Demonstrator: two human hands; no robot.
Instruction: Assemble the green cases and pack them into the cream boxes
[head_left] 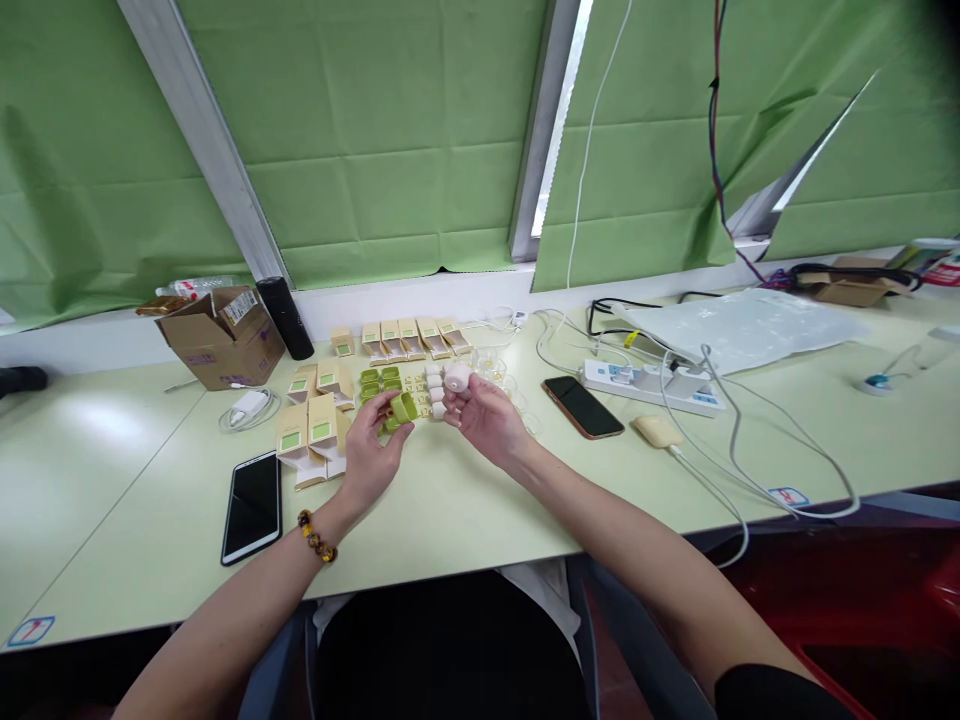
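Observation:
My left hand grips a small green square cup, tilted with its opening toward me. Between the fingers of my right hand is a small white rounded piece, held just right of the cup and apart from it. Behind my left hand stand several more green cups in rows. Beside them lie small yellowish pieces, then a column of white rounded pieces, partly hidden by my right hand. Clear round plastic parts lie farther right.
Opened small cartons stand left of my hands, with more cartons along the back. Phones lie at left and right. A power strip, loose white cables, a cardboard box and a black cylinder occupy the table.

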